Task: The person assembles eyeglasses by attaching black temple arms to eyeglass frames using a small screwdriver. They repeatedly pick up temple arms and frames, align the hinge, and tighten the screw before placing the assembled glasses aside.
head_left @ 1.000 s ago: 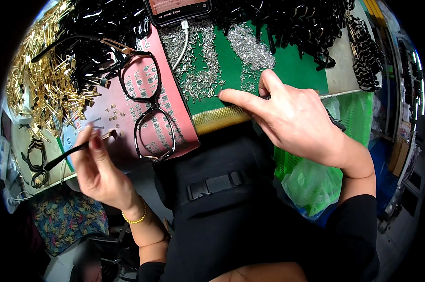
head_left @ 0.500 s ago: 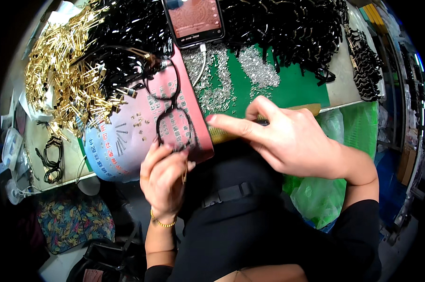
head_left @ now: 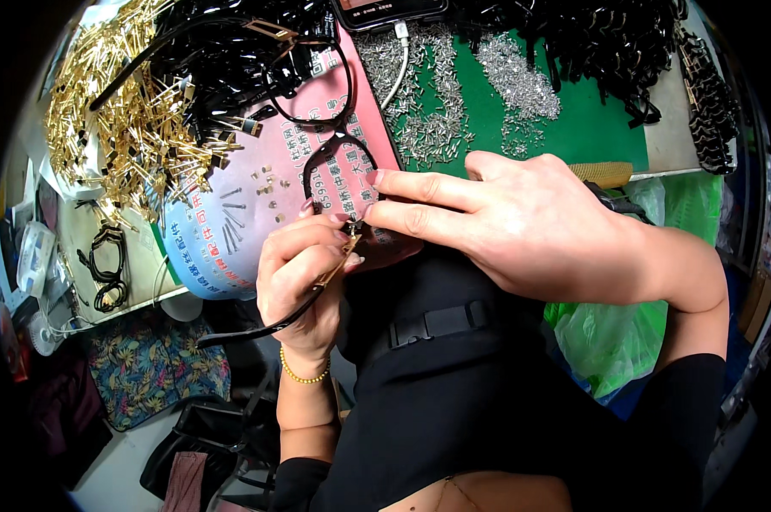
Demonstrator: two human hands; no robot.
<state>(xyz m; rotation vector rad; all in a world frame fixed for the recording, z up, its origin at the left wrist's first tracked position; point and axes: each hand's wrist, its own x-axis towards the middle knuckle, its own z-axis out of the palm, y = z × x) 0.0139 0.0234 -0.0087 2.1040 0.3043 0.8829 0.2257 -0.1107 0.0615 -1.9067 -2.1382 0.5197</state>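
Observation:
A black eyeglass frame (head_left: 339,130) lies over the printed pink-and-blue sheet (head_left: 232,171), one temple with a gold hinge part stretching toward the far left. Closed in a pinch, my left hand (head_left: 298,277) holds a second black-and-gold temple (head_left: 302,309) by the frame's near corner, its black tip pointing left. My right hand (head_left: 513,222) reaches across from the right, index and middle fingers extended onto that corner of the frame. Its thumb is hidden underneath. A small metal bit shows between the two hands, too tiny to identify.
Piles of gold temple parts (head_left: 104,94) and glossy black pieces (head_left: 573,34) crowd the far side. Small silver screws (head_left: 441,111) lie on a green mat (head_left: 590,128). A phone (head_left: 390,10) with a white cable sits beyond. Green plastic bags (head_left: 611,341) hang at right.
My right fingers have come onto the frame's near corner. The temple in my left hand now shows clearly, slanting down left. The whole view has shifted, with the phone nearer the top edge.

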